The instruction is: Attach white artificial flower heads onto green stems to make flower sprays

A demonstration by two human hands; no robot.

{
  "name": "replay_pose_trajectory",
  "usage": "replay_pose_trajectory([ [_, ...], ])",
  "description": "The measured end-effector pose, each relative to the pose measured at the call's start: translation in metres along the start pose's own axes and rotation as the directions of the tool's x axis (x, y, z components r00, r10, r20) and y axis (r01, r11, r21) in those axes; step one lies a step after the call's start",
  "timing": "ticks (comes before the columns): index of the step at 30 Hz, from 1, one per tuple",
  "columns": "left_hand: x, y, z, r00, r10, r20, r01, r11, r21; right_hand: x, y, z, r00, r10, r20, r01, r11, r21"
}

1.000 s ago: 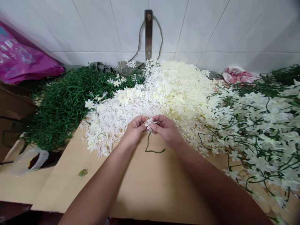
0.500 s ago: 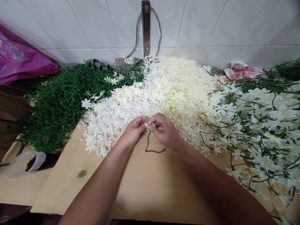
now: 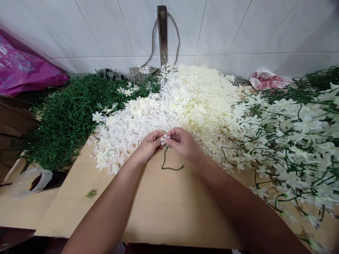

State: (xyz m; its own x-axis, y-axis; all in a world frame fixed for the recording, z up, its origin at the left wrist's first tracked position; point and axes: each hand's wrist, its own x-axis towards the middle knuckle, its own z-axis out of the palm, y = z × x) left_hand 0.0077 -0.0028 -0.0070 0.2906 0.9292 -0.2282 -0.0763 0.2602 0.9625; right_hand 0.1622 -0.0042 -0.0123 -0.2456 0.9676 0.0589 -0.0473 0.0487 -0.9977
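Observation:
Between the fingertips of both hands is a small white artificial flower (image 3: 165, 139), its petals spread. A bent green stem (image 3: 165, 165) hangs from it toward the cardboard. My left hand (image 3: 150, 145) pinches the flower from the left. From the other side, my right hand (image 3: 185, 144) closes thumb and fingers on it. Just beyond the hands lies a heap of white stamen pieces (image 3: 143, 121), and a larger pile of cream flower heads (image 3: 209, 98) rises behind and to the right. The exact grip points are partly hidden by the fingers.
Green plastic stems (image 3: 69, 116) are massed at the left. Stemmed white flowers (image 3: 299, 141) spread over the right side. A clear plastic tub (image 3: 31, 183), a magenta bag (image 3: 26, 67) and a pink-and-white cloth (image 3: 270, 80) lie around the cardboard (image 3: 164, 208). A tiled wall (image 3: 227, 28) stands behind.
The flower's petals now show spread open between my fingertips, where before the fingers mostly covered it. Both hands stay close together; the view has shifted slightly.

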Motion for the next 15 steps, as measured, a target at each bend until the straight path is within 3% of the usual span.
replay_pose_trajectory([
  [6, 0.001, -0.003, -0.001, 0.999, 0.002, 0.042, -0.003, 1.0, 0.03, 0.0, 0.004, -0.001, 0.999, -0.05, -0.018, 0.048, 0.996, -0.079],
  [10, 0.001, -0.004, 0.001, 0.996, 0.084, -0.039, -0.075, 0.978, 0.194, -0.001, 0.0, -0.007, 0.991, -0.089, -0.099, 0.072, 0.983, -0.167],
  [12, -0.002, -0.001, 0.003, 0.983, 0.155, -0.096, -0.102, 0.905, 0.414, -0.001, -0.004, -0.011, 0.99, -0.079, -0.114, 0.062, 0.988, -0.141],
  [15, -0.009, 0.006, 0.008, 0.978, 0.192, -0.079, -0.064, 0.639, 0.767, -0.001, -0.006, -0.015, 0.991, -0.024, -0.133, 0.017, 0.998, -0.053],
])
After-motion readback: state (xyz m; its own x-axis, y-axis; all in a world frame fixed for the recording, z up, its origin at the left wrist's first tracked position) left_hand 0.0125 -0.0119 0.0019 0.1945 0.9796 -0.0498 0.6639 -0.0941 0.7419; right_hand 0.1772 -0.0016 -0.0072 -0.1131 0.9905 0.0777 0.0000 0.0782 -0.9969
